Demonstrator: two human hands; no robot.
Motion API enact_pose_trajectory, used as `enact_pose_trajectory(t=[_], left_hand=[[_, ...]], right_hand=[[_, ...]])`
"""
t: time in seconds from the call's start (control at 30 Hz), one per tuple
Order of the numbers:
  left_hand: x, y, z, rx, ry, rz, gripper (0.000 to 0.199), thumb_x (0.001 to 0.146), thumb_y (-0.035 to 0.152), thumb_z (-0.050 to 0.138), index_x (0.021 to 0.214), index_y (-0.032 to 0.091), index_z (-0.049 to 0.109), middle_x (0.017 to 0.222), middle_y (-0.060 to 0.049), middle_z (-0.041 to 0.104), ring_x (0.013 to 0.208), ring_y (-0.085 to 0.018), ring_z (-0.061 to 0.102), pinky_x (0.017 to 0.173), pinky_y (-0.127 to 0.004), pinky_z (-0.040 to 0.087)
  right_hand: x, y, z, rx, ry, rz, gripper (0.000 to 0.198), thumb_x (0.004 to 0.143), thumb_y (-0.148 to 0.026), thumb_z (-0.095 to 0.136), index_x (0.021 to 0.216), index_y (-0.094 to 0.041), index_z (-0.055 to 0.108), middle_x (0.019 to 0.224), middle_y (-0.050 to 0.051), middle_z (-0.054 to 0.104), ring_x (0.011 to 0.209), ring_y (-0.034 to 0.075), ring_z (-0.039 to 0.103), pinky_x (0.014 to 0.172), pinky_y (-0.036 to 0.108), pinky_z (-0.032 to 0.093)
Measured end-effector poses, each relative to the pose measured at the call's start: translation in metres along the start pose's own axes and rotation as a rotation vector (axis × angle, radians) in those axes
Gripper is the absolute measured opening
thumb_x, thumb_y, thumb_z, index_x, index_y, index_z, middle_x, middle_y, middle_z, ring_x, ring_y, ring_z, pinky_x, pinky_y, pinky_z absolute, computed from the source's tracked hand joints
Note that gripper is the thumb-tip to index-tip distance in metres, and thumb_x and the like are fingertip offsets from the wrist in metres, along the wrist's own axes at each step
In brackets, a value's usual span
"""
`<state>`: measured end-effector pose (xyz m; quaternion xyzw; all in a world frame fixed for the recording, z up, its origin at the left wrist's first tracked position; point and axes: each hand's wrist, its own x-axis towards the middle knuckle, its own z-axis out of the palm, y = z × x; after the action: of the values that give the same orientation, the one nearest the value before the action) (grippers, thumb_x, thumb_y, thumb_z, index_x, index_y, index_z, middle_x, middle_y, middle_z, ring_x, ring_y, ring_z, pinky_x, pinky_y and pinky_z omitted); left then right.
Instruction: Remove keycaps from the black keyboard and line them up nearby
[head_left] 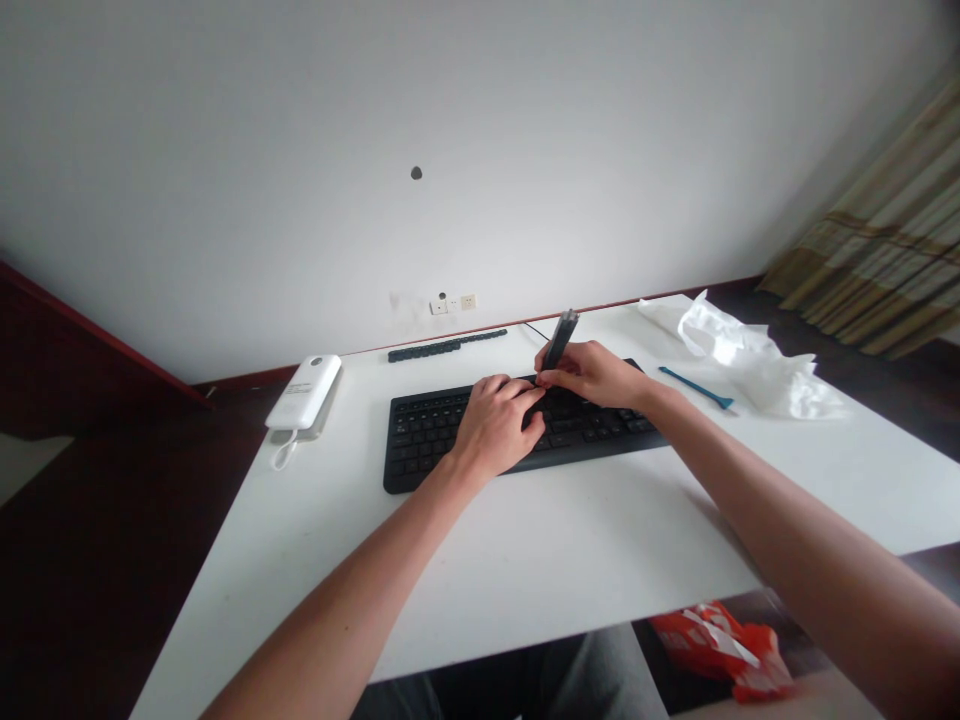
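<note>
A black keyboard (424, 440) lies on the white desk. My left hand (495, 425) rests on its middle keys, thumb apart and fingers reaching toward my right hand. My right hand (589, 372) is closed around a dark, bar-shaped tool (560, 340), held nearly upright over the keyboard. The tool's lower end is hidden behind my fingers, so I cannot tell whether it touches the keys. Behind the keyboard, small dark pieces that look like keycaps (424, 351) stand in a row.
A white power bank (304, 392) with a cord loop sits at the desk's left edge. To the right lie a thin blue tool (696, 387) and crumpled white plastic (750, 360). A red bag (724, 645) is below the front edge. The wall (300, 200) rises behind the desk.
</note>
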<state>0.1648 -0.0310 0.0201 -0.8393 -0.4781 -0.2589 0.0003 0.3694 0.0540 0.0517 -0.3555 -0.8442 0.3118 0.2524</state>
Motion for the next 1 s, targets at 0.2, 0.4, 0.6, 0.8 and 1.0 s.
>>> enact_pose_trajectory(t=[0.2, 0.4, 0.6, 0.8, 1.0], left_hand=[[0.001, -0.002, 0.003, -0.011, 0.014, 0.008, 0.034, 0.095, 0.026, 0.059, 0.127, 0.021, 0.07, 0.125, -0.004, 0.072, 0.115, -0.024, 0.057, 0.108, -0.044, 0.044], [0.001, -0.002, 0.003, -0.034, 0.019, -0.006, 0.035, 0.095, 0.026, 0.058, 0.128, 0.021, 0.07, 0.125, -0.006, 0.071, 0.115, -0.026, 0.057, 0.107, -0.044, 0.044], [0.001, -0.005, 0.0, -0.06, 0.059, -0.04, 0.041, 0.093, 0.027, 0.061, 0.134, 0.021, 0.065, 0.124, -0.008, 0.069, 0.118, -0.027, 0.057, 0.107, -0.044, 0.045], [-0.004, -0.026, -0.012, -0.126, 0.191, -0.134, 0.035, 0.094, 0.016, 0.056, 0.126, 0.02, 0.068, 0.122, -0.008, 0.07, 0.115, -0.024, 0.06, 0.106, -0.041, 0.048], [-0.033, -0.056, -0.035, -0.01, 0.253, -0.174, 0.029, 0.091, 0.013, 0.059, 0.114, 0.023, 0.074, 0.11, -0.007, 0.071, 0.109, -0.025, 0.061, 0.101, -0.042, 0.05]], right_hand=[[-0.001, -0.009, 0.004, -0.126, 0.045, -0.02, 0.021, 0.092, -0.035, 0.062, 0.106, -0.022, 0.069, 0.081, 0.003, 0.075, 0.074, 0.022, 0.069, 0.07, 0.031, 0.049], [0.003, 0.004, 0.004, -0.073, 0.185, 0.041, 0.017, 0.091, -0.033, 0.063, 0.101, -0.021, 0.069, 0.082, 0.002, 0.076, 0.076, 0.021, 0.069, 0.072, 0.031, 0.049], [0.006, 0.01, 0.007, -0.057, 0.298, 0.039, 0.018, 0.091, -0.034, 0.064, 0.1, -0.02, 0.07, 0.085, 0.003, 0.076, 0.075, 0.021, 0.069, 0.073, 0.031, 0.05], [0.005, 0.011, 0.011, 0.018, 0.354, 0.051, 0.024, 0.093, -0.04, 0.064, 0.105, -0.02, 0.07, 0.087, 0.005, 0.078, 0.077, 0.022, 0.071, 0.076, 0.035, 0.054], [0.007, 0.015, 0.013, 0.038, 0.434, 0.034, 0.032, 0.092, -0.048, 0.067, 0.104, -0.02, 0.074, 0.096, 0.007, 0.078, 0.087, 0.025, 0.073, 0.082, 0.039, 0.059]])
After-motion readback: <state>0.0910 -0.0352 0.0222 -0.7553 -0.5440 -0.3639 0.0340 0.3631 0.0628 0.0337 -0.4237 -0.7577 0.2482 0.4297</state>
